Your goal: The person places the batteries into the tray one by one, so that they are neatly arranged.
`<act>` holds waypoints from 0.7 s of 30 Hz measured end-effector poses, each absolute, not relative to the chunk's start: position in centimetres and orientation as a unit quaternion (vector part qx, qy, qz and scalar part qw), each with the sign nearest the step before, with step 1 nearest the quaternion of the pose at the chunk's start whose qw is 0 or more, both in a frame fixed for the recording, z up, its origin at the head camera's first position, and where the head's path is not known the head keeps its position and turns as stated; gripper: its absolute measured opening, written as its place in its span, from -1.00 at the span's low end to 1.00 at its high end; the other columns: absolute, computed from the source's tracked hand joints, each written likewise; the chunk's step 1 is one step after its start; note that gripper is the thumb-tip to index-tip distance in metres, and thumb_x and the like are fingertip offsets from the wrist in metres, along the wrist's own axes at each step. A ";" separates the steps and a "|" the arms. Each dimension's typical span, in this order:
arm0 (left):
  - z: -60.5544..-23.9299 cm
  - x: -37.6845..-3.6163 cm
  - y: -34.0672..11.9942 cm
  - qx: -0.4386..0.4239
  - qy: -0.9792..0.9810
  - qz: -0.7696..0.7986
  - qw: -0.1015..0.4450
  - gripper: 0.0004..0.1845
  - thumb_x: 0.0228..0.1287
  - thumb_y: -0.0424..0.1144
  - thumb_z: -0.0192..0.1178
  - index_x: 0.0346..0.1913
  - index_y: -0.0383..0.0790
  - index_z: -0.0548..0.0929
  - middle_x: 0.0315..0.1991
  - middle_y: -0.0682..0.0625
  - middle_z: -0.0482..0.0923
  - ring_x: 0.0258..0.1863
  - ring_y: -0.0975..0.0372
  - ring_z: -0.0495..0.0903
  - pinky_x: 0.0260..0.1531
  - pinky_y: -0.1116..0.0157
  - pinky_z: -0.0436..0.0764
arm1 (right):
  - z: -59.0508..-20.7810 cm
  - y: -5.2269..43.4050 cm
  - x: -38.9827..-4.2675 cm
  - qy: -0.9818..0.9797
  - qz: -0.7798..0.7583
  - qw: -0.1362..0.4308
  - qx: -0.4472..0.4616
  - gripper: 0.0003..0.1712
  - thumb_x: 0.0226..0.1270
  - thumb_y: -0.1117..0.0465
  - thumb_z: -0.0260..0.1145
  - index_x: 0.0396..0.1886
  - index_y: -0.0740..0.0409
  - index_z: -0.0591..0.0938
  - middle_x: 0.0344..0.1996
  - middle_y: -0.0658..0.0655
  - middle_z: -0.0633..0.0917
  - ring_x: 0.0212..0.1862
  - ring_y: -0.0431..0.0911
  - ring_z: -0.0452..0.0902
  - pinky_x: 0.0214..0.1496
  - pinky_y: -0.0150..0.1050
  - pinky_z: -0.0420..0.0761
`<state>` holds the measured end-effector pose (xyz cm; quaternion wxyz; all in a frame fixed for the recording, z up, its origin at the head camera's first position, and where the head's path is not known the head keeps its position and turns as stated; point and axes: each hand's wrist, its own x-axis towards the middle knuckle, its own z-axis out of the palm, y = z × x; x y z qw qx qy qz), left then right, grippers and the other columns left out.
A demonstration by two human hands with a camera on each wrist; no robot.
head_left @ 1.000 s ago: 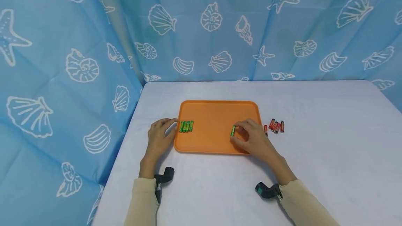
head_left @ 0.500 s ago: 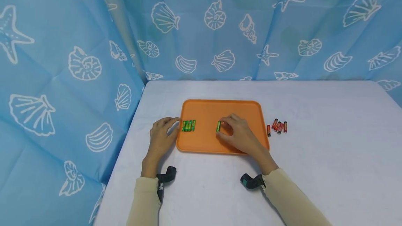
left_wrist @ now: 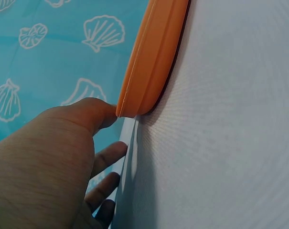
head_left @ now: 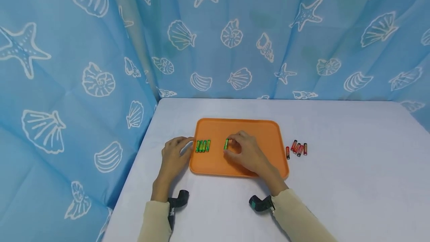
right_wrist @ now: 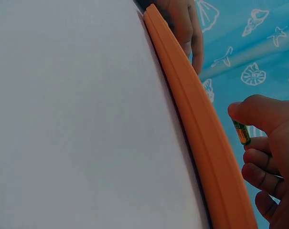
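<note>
Right hand [head_left: 243, 152], fingers pinching a green battery [head_left: 226, 143], now further left over the orange tray [head_left: 265, 132], nearing the green row [head_left: 203, 145]. Left hand [head_left: 174, 154] unmoved, relaxed fingers touching tray's left rim.

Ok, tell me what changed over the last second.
The right hand, pinching a green battery, carried it leftward across the orange tray toward the row of green batteries. The left hand stayed at the tray's left edge; the red batteries stayed on the table.
</note>
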<state>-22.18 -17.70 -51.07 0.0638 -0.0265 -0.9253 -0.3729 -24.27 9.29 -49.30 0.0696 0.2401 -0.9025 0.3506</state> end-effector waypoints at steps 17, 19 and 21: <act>-51.4 -21.9 -17.6 -0.028 -0.923 -0.376 0.079 -0.64 0.45 -0.12 0.17 0.26 0.03 0.64 0.26 -0.11 0.45 0.38 -0.06 0.18 0.35 -0.12 0.02 | -50.0 6.8 -24.9 -0.910 0.339 0.056 0.230 -0.49 0.23 -0.01 0.49 0.08 0.14 0.65 -0.15 0.02 0.55 -0.14 -0.11 0.41 0.03 -0.10 0.38; -51.3 -22.0 -17.6 -0.028 -0.923 -0.375 0.084 -0.64 0.45 -0.12 0.18 0.25 0.03 0.64 0.25 -0.11 0.46 0.37 -0.06 0.19 0.35 -0.12 0.03 | -50.0 6.6 -25.0 -0.912 0.334 0.057 0.230 -0.50 0.23 -0.02 0.49 0.07 0.13 0.66 -0.18 0.00 0.54 -0.17 -0.12 0.40 0.00 -0.12 0.37; -51.3 -22.0 -17.6 -0.029 -0.923 -0.373 0.088 -0.65 0.45 -0.12 0.18 0.24 0.03 0.65 0.25 -0.12 0.47 0.37 -0.07 0.20 0.35 -0.13 0.04 | -50.1 6.4 -25.1 -0.913 0.331 0.055 0.231 -0.51 0.23 -0.02 0.49 0.06 0.14 0.66 -0.21 -0.01 0.53 -0.19 -0.12 0.39 -0.03 -0.14 0.36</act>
